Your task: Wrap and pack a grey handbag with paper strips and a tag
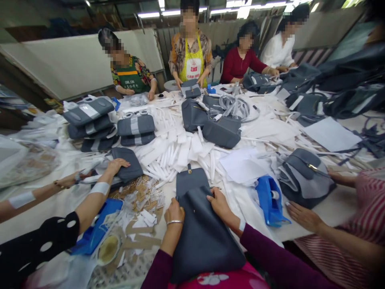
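A dark blue-grey leather bag [207, 237] rests partly on my lap, its body towards me. Its flap [192, 180], with a small gold clasp, lies folded back onto the table. My left hand [175, 212], wearing a bracelet, has its fingers curled on the bag's left upper edge. On the opposite edge my right hand [221, 205] grips the bag near its mouth. The inside of the bag is hidden from view. White stuffing rolls [177, 150] lie in a heap just beyond the flap.
Blue tape dispensers [269, 200] stand right and left. Tags and card scraps [144, 218] lie at left, near a round tub [108, 249]. Stacked bags [90, 114] stand behind. Co-workers' hands [303, 216] work on bags at both sides; several people sit or stand across the table.
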`<state>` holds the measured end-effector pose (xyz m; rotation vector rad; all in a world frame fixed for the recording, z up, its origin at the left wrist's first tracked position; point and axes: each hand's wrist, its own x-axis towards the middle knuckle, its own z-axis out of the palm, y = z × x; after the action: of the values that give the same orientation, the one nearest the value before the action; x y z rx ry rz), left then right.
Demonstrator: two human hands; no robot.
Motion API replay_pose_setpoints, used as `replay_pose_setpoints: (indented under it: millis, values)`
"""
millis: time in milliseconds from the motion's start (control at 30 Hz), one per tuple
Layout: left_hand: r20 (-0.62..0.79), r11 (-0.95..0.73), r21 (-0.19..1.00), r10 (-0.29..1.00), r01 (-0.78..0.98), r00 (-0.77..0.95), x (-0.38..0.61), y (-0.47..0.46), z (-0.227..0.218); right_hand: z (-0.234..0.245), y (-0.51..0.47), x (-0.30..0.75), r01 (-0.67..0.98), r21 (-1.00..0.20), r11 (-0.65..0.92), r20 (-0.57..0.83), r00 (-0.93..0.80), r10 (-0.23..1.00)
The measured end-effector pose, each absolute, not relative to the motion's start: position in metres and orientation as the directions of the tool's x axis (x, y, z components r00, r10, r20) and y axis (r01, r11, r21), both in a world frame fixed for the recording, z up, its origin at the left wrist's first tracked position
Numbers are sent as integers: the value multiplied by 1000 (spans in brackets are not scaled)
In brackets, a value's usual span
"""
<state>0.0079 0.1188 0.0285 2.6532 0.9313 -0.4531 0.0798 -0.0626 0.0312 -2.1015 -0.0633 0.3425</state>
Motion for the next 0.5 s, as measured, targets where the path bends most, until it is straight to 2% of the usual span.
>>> replay_pose_setpoints:
  millis: [200, 500]
  values:
    - [-461, -626, 289, 572, 724, 679, 11, 117, 3, -8, -74, 71, -170, -712, -681, -249, 968, 18]
    - [-360, -510, 493, 618, 704, 699, 0, 114, -12, -33, -78, 73, -132, -723, -679, -178, 984, -1]
